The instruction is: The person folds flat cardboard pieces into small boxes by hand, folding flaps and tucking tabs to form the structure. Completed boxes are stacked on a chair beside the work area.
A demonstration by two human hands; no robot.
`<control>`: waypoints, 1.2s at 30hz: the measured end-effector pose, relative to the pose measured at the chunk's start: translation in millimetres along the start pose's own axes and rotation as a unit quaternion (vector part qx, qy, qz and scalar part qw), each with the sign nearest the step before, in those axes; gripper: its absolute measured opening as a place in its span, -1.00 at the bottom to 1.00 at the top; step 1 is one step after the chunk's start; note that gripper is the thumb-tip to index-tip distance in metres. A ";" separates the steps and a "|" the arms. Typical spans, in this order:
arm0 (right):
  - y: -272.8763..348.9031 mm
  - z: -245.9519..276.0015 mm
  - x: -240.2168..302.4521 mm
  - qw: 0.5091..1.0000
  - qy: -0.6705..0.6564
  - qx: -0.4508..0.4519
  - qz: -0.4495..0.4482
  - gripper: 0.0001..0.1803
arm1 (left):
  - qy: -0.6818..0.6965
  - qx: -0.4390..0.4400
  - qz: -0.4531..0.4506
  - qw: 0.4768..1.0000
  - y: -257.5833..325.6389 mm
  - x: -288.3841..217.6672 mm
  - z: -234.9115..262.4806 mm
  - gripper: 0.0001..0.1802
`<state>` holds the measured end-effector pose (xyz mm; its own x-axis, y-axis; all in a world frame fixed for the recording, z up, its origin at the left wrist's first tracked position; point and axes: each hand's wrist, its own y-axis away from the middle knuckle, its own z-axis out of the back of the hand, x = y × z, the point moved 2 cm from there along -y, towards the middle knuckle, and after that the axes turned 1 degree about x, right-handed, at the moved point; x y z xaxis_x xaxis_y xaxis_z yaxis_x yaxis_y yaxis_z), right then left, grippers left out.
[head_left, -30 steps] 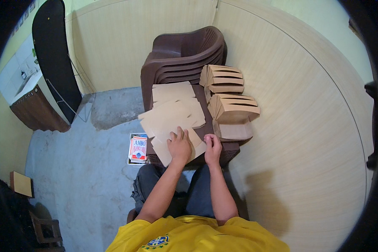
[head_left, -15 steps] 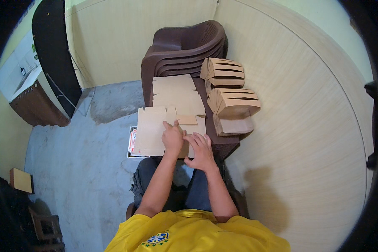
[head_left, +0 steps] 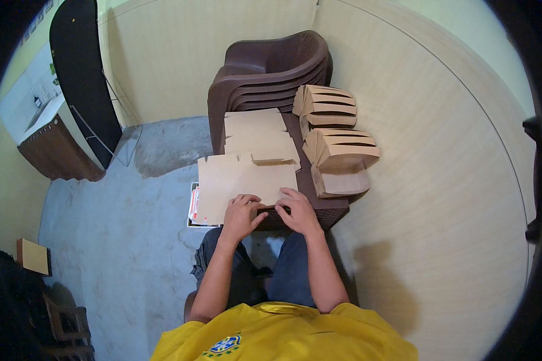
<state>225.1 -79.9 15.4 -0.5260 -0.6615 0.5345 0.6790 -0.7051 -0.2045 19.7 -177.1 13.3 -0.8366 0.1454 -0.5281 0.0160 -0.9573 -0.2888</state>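
Note:
A flat tan cardboard sheet [head_left: 223, 180] with notched edges lies in front of me, reaching over my knees. My left hand [head_left: 241, 218] rests on its near edge, fingers spread on top and thumb held apart toward the middle. Facing it, my right hand [head_left: 297, 212] touches the near right part of the sheet, its fingers and thumb also apart. Between the thumbs runs a narrow raised or folded edge of the sheet. At the far side a cut flap stands slightly up. Whether the thumbs press under the cardboard I cannot tell.
More flat cardboard sheets [head_left: 256, 129] lie behind on a brown surface [head_left: 305, 180]. To the right stand folded cardboard boxes [head_left: 343, 147], nested in two groups. Stacked brown plastic chairs [head_left: 271, 66] are at the back. A white crate [head_left: 193, 207] with papers sits at the left, below the sheet.
Both hands have come back from the middle of the sheet to its near edge and moved apart. The small far flap, folded flat before, now stands partly up.

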 end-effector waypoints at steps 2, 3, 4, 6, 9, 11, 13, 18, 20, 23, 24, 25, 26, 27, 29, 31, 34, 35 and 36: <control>-8.6 2.1 1.7 0.997 -0.026 -0.075 -0.010 -0.47 | -0.012 0.006 0.052 0.999 -5.3 0.1 -0.6 -0.51; -12.8 1.9 3.1 0.994 -0.035 -0.104 -0.028 -0.43 | -0.023 0.018 0.081 0.996 -8.8 -0.4 -1.4 -0.53; -16.1 2.2 5.0 0.991 -0.021 -0.128 -0.038 -0.39 | -0.039 0.029 0.107 0.993 -12.5 -1.5 -2.2 -0.55; -21.1 1.9 6.2 0.983 0.010 -0.172 -0.069 -0.29 | -0.011 -0.017 0.144 0.989 -23.3 -5.6 -4.1 -0.60; -30.2 -6.6 6.5 0.969 0.084 -0.202 -0.115 -0.15 | 0.007 -0.075 0.175 0.982 -27.2 -13.7 -10.6 -0.69; -36.7 -14.9 4.1 0.965 0.083 -0.208 -0.138 -0.07 | 0.008 -0.096 0.176 0.980 -28.8 -15.4 -15.5 -0.72; -36.9 -22.5 1.8 0.963 0.071 -0.210 -0.154 0.02 | 0.007 -0.105 0.172 0.979 -27.4 -13.9 -19.7 -0.73; -27.6 -27.5 -0.2 0.968 0.002 -0.194 -0.156 0.24 | -0.007 -0.108 0.127 0.986 -25.4 -4.3 -25.4 -0.76; -25.7 -22.1 -0.9 0.970 0.006 -0.193 -0.147 0.25 | -0.013 -0.109 0.110 0.988 -25.8 -2.5 -26.5 -0.78; -28.8 -19.6 -4.0 0.967 0.004 -0.193 -0.163 0.27 | -0.014 -0.116 0.112 0.987 -27.4 -0.2 -28.4 -0.76; -31.6 -21.0 -5.6 0.967 0.003 -0.193 -0.167 0.27 | -0.007 -0.131 0.115 0.985 -28.0 0.9 -28.4 -0.74; -33.7 -23.3 -7.5 0.966 0.009 -0.194 -0.172 0.23 | 0.003 -0.139 0.125 0.982 -27.3 2.3 -28.6 -0.72; -35.3 -26.0 -10.9 0.964 0.014 -0.195 -0.179 0.19 | 0.000 -0.132 0.121 0.984 -27.3 3.7 -29.1 -0.71; -37.2 -28.5 -14.8 0.962 0.019 -0.197 -0.186 0.15 | 0.000 -0.119 0.122 0.985 -28.2 5.9 -29.4 -0.71; -41.9 -31.3 -24.3 0.956 0.008 -0.228 -0.187 0.08 | 0.008 -0.103 0.124 0.987 -27.3 9.1 -29.6 -0.71; -45.0 -31.2 -33.1 0.948 -0.020 -0.254 -0.189 -0.01 | 0.019 -0.109 0.130 0.985 -27.2 11.8 -27.5 -0.74; -38.4 -32.5 -38.6 0.943 -0.048 -0.273 -0.185 -0.19 | 0.045 -0.105 0.143 0.983 -28.1 12.5 -22.5 -0.72; -36.1 -32.4 -38.5 0.946 -0.028 -0.276 -0.167 -0.27 | 0.048 -0.110 0.140 0.983 -29.3 10.8 -20.3 -0.67; -32.6 -32.8 -38.1 0.949 -0.009 -0.273 -0.159 -0.34 | 0.051 -0.102 0.153 0.982 -27.4 9.1 -18.0 -0.61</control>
<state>206.2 -40.1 -25.2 -0.6470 -0.3931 0.6533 0.1185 -0.8983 -0.4231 21.5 -145.0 2.0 -0.7173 -0.1067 -0.6885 0.3753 -0.8918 -0.2528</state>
